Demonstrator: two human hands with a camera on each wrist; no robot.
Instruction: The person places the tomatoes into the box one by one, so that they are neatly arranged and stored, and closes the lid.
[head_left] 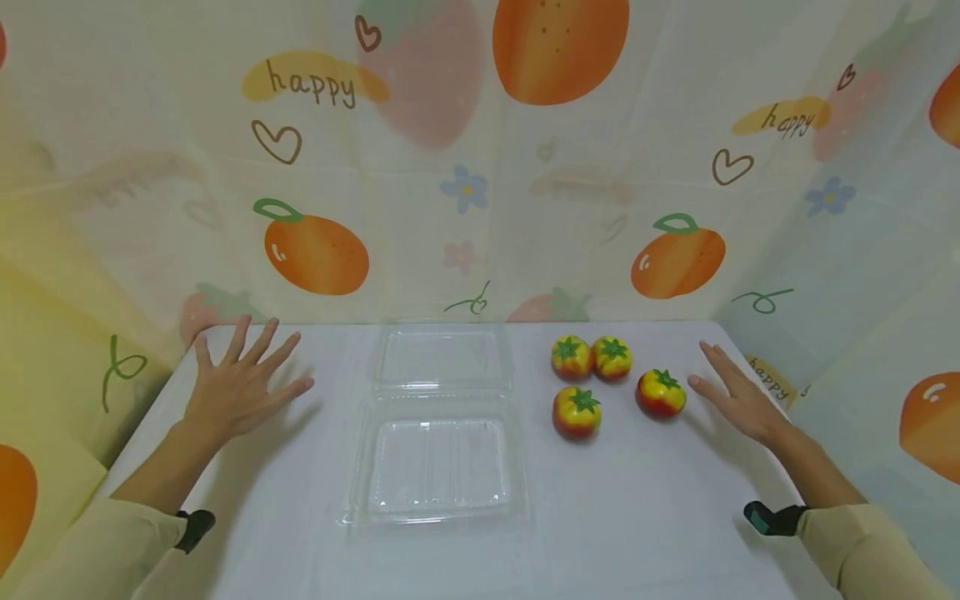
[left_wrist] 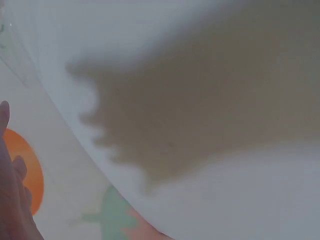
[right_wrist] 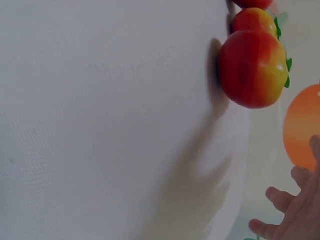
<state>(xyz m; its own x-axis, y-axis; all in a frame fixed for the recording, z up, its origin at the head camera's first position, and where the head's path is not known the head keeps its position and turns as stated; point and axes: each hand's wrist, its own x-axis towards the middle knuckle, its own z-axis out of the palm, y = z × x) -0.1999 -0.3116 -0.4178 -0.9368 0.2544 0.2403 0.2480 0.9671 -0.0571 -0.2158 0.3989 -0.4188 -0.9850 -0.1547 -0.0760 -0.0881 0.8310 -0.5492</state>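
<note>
My left hand [head_left: 238, 390] hovers over the left side of the table with its fingers spread, holding nothing. On the right, my right hand [head_left: 738, 398] is held with straight fingers, also holding nothing. Nearest to it is a red and yellow tomato [head_left: 661, 394] with a green leafy top; a small gap separates them. Farther left are three similar tomatoes: one in front [head_left: 577, 413] and two side by side behind, the left one [head_left: 572, 358] and the right one [head_left: 612, 358]. A clear plastic clamshell box [head_left: 442, 467] lies with its lid [head_left: 441, 358] folded back, between the hands.
A white-covered table [head_left: 600, 517] carries everything. Its far edge meets a hanging cloth [head_left: 420, 225] printed with fruit, hearts and the word "happy"; printed cloth also stands at both sides. Dark wrist bands [head_left: 197, 530] show at the sleeves.
</note>
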